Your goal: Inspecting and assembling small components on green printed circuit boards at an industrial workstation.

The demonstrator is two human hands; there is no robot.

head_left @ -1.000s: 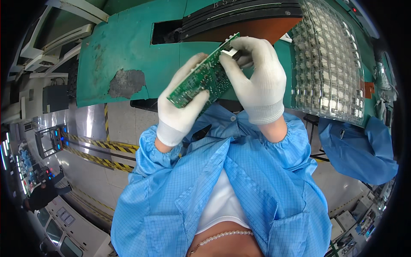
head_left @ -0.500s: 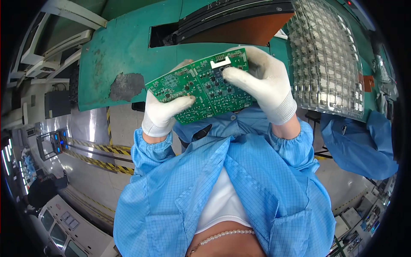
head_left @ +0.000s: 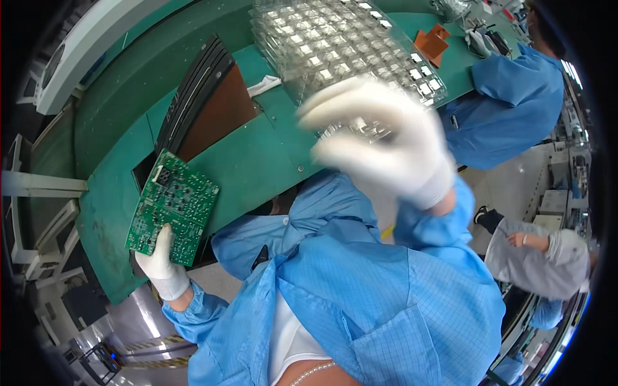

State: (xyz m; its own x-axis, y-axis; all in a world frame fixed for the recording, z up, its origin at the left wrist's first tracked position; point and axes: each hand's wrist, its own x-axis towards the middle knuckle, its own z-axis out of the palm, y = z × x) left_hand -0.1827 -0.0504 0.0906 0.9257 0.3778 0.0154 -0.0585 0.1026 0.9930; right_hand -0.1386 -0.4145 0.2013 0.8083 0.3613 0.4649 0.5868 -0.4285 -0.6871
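Observation:
My left hand (head_left: pixel 163 267), in a white glove, grips a green circuit board (head_left: pixel 183 215) by its lower edge, thumb on the component face. The board is tilted, with a white connector near its upper left corner, and overlaps the green bench at the left. My gloved right hand (head_left: pixel 402 138) is blurred by motion, its thumb and fingers apart with nothing seen between them. It is nearest to a stack of clear plastic trays (head_left: pixel 335 45), whose pockets hold small white and silvery parts. The hand hides the near part of the stack.
A black rack with a brown panel (head_left: pixel 222 112) stands on the green bench (head_left: pixel 270 145). Beside it lies a white cloth-like item (head_left: pixel 264 85). Beyond the trays is a brown folded piece (head_left: pixel 432 44). A co-worker in blue (head_left: pixel 508 103) sits at the right; another person (head_left: pixel 534 254) is behind.
My right hand has let go of the board and moved over to the trays. My left hand has carried the board to the left and turned it. The view has swung to the right.

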